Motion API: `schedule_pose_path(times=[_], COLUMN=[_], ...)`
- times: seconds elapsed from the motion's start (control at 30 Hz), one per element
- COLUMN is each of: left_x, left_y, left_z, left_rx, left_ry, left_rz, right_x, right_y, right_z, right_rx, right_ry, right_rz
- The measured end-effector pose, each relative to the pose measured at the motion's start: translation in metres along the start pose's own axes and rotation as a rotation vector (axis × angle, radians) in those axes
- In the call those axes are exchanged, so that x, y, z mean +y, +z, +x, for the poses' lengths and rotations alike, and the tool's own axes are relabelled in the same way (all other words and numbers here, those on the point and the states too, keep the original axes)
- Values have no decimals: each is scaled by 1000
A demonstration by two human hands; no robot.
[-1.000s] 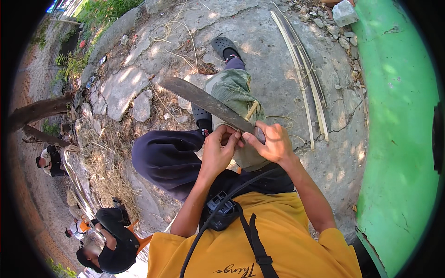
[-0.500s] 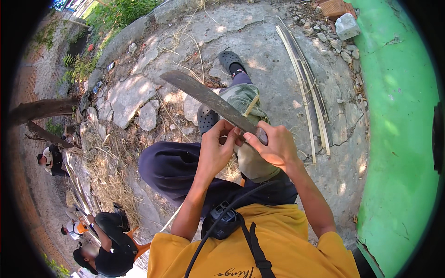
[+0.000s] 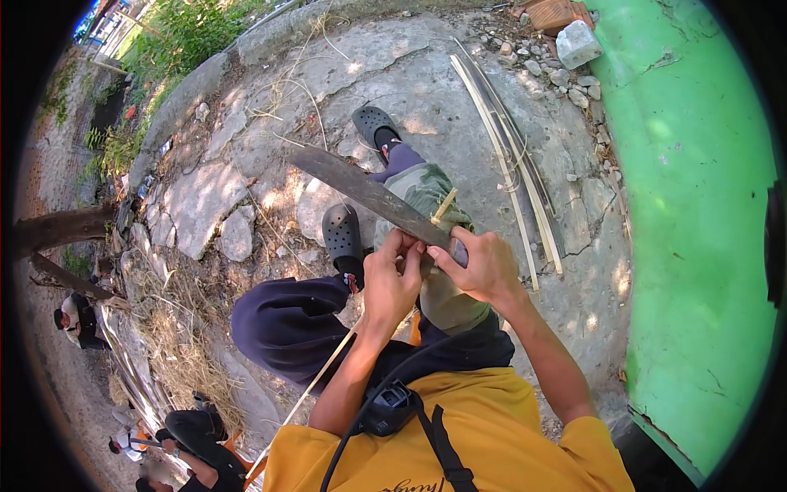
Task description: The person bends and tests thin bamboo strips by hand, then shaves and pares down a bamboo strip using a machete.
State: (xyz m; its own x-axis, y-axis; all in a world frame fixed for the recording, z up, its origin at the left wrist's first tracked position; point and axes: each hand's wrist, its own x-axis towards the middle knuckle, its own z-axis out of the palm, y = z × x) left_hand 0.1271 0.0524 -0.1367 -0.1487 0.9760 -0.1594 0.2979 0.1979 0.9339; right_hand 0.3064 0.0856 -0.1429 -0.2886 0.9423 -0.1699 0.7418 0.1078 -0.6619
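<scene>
A wide dark machete (image 3: 352, 182) lies slantwise over my right leg, its tip toward the far left. My right hand (image 3: 485, 266) is closed around the machete near its butt end, the thumb pressed on the blade side. Close beside it, my left hand (image 3: 392, 279) pinches a thin pale bamboo strip (image 3: 316, 381) at the near edge of the blade. That strip trails back under my left forearm to the lower left. Past the blade a short pale end (image 3: 445, 202) pokes out above the green cloth (image 3: 422, 182) on my right leg; the blade hides the part between.
Long split strips (image 3: 512, 168) lie on the cracked concrete to the right, near a green wall (image 3: 697, 246). Rubble and a pale block (image 3: 578, 44) sit at the far right. Dry shavings (image 3: 176, 328) cover the left ground; a seated person (image 3: 197, 443) is at lower left.
The surroundings have shifted left in view as my head turned. More of the bamboo strip shows beside my left forearm. Both hands keep their grips, and the machete's tip sits slightly lower.
</scene>
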Motion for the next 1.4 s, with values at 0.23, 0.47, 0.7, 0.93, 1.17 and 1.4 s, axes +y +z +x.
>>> schedule_pose_path(times=[0.23,0.47,0.7,0.93,1.17,1.4], left_x=[12,11,5,15,-2,11], left_y=[-9,-5,-1,-5,-5,-6], left_z=[-8,0,-1,-2,6,-6], left_rx=[-18,-58,29,-11,69,29], left_ry=[2,-3,141,77,190,39], left_rz=[172,160,90,166,141,137], right_x=[-1,2,6,3,-3,-1], right_y=[10,6,13,12,18,17], right_z=[-3,0,0,-5,-8,-4], right_rx=[32,19,63,16,48,37], right_ry=[24,57,12,52,42,111], right_rz=[-69,22,83,27,41,68])
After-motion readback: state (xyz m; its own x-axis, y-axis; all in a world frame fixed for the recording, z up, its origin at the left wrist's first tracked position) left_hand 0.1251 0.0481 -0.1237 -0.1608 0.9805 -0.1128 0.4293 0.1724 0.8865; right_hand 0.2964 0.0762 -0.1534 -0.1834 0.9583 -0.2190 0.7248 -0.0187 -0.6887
